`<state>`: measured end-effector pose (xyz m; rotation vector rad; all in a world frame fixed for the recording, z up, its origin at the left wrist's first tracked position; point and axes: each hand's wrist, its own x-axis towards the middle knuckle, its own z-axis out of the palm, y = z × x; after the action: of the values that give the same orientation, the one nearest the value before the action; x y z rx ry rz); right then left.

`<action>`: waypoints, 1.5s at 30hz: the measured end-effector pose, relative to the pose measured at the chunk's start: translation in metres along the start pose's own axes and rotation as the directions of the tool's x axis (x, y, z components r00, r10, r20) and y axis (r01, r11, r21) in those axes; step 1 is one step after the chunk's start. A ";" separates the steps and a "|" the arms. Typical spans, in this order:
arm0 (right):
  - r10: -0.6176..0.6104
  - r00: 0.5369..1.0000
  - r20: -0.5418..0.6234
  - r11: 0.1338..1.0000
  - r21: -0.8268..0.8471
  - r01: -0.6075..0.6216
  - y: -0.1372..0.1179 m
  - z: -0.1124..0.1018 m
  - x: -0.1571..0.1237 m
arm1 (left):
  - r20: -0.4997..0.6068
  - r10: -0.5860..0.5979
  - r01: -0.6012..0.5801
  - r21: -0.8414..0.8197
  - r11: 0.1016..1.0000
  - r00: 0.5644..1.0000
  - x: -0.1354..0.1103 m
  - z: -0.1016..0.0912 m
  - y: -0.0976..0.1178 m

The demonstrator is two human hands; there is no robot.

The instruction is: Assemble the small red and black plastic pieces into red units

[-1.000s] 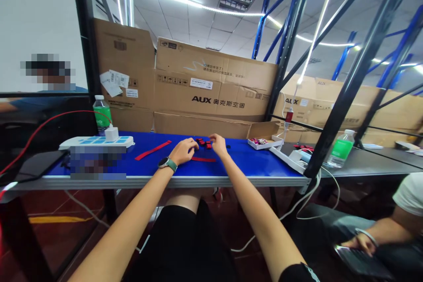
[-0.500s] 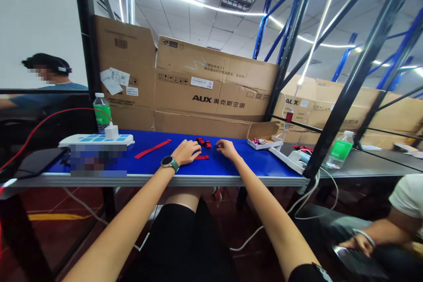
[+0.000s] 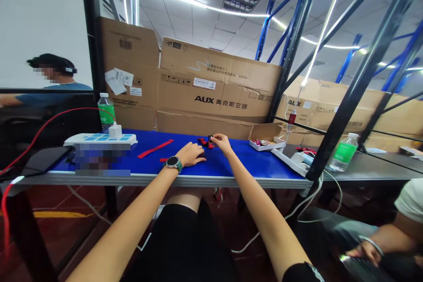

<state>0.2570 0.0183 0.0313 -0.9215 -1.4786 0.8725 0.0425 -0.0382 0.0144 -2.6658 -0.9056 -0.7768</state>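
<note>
My left hand [image 3: 192,154], with a watch on its wrist, rests palm down on the blue tabletop, fingers stretched out. A short red strip [image 3: 163,159] shows beside its wrist; whether the hand touches it is hidden. My right hand [image 3: 222,142] is closed in a pinch around a small dark piece [image 3: 210,138], too small to name further. That piece is just above a cluster of small red and black rolled pieces [image 3: 201,141]. Left of my hands lies a longer red strip [image 3: 155,149], slanting across the table [image 3: 251,165].
A power strip [image 3: 99,139] with a white plug lies at the left, a bottle [image 3: 106,114] behind it. An opened small box [image 3: 266,143] stands at the right. Cardboard [image 3: 218,83] walls the back. A metal post [image 3: 343,83] rises at the right, near another seated person [image 3: 396,233].
My right hand has moved left and away from me, carrying the dark piece to the cluster. My left hand has shifted slightly, and the short strip now shows left of it.
</note>
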 end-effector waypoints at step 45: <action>-0.068 0.964 0.255 0.966 -0.224 0.127 0.021 0.033 -0.032 | -0.090 -0.296 0.190 -0.585 0.788 0.951 -0.005 0.011 -0.021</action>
<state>0.2281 -0.0030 -0.0043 -0.9296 -1.8597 0.7675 0.0301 -0.0201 0.0032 -2.9200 -1.1294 -1.5444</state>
